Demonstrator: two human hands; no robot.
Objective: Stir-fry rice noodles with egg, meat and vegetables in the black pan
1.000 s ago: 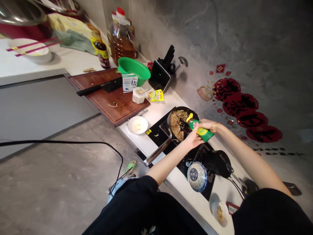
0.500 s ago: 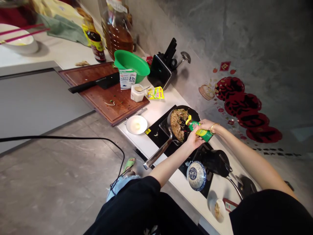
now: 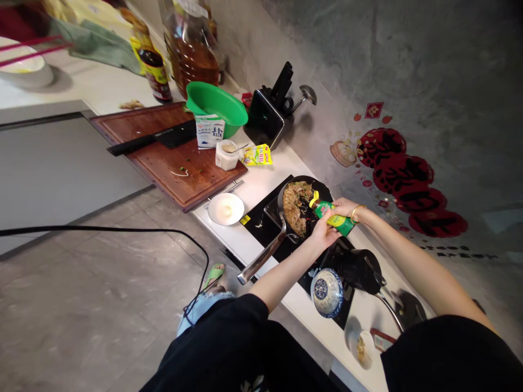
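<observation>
A green squeeze bottle [image 3: 340, 222] with a yellow cap is held tilted, its cap end over the near edge of a frying pan [image 3: 261, 260]. My left hand [image 3: 324, 234] grips the bottle from the near side. My right hand [image 3: 345, 208], with a gold bangle at the wrist, closes around it from the wall side. Cooked shredded food [image 3: 295, 204] with green bits lies in the pan, mostly along its left half. Whether anything flows from the cap cannot be made out.
Beside the hands stand a patterned blue-and-white bowl [image 3: 327, 293] and a black pot [image 3: 362, 270]. A white bowl [image 3: 226, 209], salt packet [image 3: 210, 132], seasoning jar [image 3: 226, 155], green basin [image 3: 229, 106] and cleaver [image 3: 177, 134] on a cutting board [image 3: 204, 188] lie left. A black cable [image 3: 143, 229] crosses the view.
The view has shifted slightly, so the counter things appear a little further left. Both hands keep their hold on the bottle over the pan.
</observation>
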